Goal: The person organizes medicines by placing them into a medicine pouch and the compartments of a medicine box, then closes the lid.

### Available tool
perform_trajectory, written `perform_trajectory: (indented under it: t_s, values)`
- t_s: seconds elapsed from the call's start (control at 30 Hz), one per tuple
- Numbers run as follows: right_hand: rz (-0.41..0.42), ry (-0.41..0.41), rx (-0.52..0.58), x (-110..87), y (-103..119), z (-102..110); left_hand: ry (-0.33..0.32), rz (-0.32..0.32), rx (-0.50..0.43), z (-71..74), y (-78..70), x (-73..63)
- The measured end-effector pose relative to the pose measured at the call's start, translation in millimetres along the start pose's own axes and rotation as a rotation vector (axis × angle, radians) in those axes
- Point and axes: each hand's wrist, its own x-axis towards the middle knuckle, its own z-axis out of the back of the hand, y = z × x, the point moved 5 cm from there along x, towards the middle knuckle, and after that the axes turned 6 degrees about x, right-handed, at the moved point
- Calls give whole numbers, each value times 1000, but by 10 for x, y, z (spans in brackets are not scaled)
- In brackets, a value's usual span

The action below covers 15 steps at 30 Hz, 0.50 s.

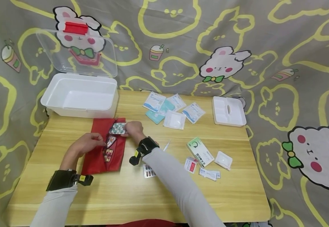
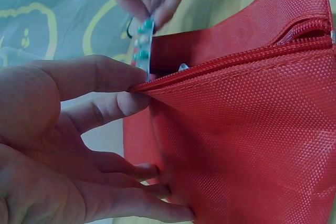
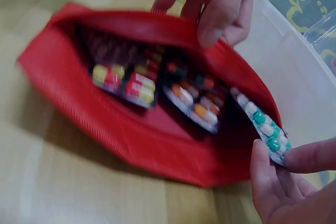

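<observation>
A red zippered pouch (image 1: 91,162) lies on the table with its mouth spread. My left hand (image 1: 86,143) pinches one zipper edge between thumb and forefinger, clearest in the left wrist view. In my right hand (image 1: 135,130), a blister pack of green and white capsules (image 3: 268,129) is pinched between thumb and fingers. One end of that pack dips into the pouch's opening. Inside the pouch, the right wrist view shows a blister pack of red and yellow capsules (image 3: 126,85) and another with orange and white capsules (image 3: 193,106).
Behind the pouch stands a white box (image 1: 79,112) with its clear lid (image 1: 79,67) raised. Another blister pack (image 1: 148,171) lies near my right forearm. Farther right are a green-and-white carton (image 1: 200,152), small packets (image 1: 208,173), surgical packets (image 1: 154,101) and a white tray (image 1: 219,110).
</observation>
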Motion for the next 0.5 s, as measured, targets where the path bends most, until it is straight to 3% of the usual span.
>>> perform_trajectory:
  t_s: [0.13,0.23,0.33,0.5]
  values:
    - [-12,47,180,-108,-31,-161,-17,-2,4,-3,-13,-16]
    - [4,61,231,-183,-47,-257,-29,-7,9,-2,-29,-28]
    - [35,51,188,-229,-57,-336,-48,-13,19,10,-40,-23]
    - [107,15,-2,-241,-69,-424,-72,-24,52,17,-53,5]
